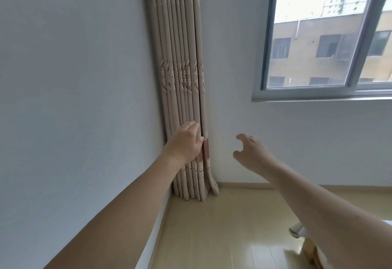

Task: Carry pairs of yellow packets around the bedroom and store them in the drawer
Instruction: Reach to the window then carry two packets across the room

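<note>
No yellow packet and no drawer shows in the head view. My left hand (pixel 184 141) is stretched out in front of the gathered curtain (pixel 182 67) in the room's corner; its fingers look relaxed and hold nothing, and whether they touch the cloth I cannot tell. My right hand (pixel 249 151) is raised to the right of the curtain, before the white wall, with thumb and fingers loosely curved and nothing between them.
White walls meet at the corner behind the curtain. A grey-framed window (pixel 267 56) fills the upper right. Light wooden floor (pixel 222 226) lies below. At the lower right edge a wooden furniture leg (pixel 310 250) and a bit of pale cloth (pixel 297 231) show.
</note>
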A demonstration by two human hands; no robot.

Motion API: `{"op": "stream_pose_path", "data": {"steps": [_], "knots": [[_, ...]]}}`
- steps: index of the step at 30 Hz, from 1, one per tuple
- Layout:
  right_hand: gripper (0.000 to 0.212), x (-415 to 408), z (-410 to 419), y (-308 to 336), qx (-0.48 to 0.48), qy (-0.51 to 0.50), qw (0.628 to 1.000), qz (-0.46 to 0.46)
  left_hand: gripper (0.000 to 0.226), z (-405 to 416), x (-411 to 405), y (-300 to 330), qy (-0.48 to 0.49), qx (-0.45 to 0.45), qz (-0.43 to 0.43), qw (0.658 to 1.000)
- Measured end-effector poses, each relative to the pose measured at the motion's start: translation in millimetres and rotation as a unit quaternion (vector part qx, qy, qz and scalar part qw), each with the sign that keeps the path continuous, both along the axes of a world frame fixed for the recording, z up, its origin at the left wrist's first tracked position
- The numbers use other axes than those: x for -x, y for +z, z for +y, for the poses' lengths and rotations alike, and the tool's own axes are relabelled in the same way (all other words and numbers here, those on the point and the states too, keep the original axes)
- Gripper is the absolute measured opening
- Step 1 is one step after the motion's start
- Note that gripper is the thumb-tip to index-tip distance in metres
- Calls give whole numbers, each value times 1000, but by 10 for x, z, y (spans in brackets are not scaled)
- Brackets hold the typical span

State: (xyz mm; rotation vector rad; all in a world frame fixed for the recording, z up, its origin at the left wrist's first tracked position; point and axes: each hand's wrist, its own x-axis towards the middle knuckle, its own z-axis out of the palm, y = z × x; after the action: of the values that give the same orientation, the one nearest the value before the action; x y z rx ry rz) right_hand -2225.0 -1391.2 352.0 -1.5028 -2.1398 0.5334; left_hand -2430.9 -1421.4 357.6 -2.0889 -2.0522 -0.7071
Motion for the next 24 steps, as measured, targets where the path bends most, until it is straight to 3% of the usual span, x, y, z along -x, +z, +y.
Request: {"op": "stream_pose_path", "data": {"steps": [13, 24], "knots": [[60, -362, 2858, 48, 23, -148, 989, -21, 58, 3378, -312, 32, -117, 43, -4, 992], [60, -1478, 5477, 92, 5, -228, 974, -7, 60, 6273, -1443, 110, -200, 33, 42, 978]]}}
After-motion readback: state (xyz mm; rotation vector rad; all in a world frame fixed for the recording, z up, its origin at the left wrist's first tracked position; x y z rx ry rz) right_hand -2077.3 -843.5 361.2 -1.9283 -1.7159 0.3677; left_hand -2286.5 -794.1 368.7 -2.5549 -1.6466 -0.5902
